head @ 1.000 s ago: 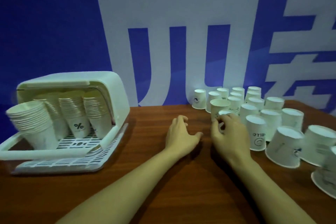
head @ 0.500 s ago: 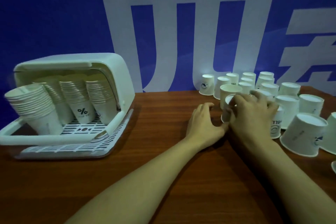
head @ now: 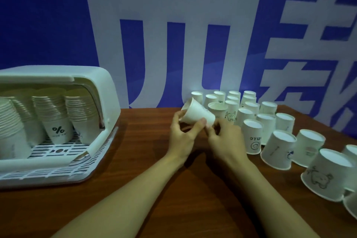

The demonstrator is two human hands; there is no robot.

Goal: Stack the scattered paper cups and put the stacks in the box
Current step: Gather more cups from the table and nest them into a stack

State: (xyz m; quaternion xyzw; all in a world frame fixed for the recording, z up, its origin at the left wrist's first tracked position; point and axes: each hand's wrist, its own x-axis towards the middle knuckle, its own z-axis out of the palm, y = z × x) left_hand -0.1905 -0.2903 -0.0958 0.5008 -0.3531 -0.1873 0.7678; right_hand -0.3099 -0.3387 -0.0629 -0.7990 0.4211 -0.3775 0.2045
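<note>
A white paper cup [head: 197, 114] lies tilted on its side above the table, held between both hands. My left hand [head: 182, 138] grips its wide rim end at the left. My right hand [head: 226, 140] pinches its narrow base end at the right. Just behind it one cup [head: 218, 109] stands upright with its mouth up. Several more cups [head: 251, 137] stand upside down to the right across the wooden table [head: 146, 189]. The white box [head: 100, 91] at the left holds several tall cup stacks [head: 52, 116], its lid raised.
A blue wall with large white characters [head: 173, 44] rises directly behind the table. The box's slotted tray [head: 63, 166] juts forward onto the table at the left. Upside-down cups [head: 328, 176] crowd the right edge near my right forearm.
My right hand picked a cup out of the group and lifted it. My left hand came over and took its rim, so both hands now hold it tilted on its side.
</note>
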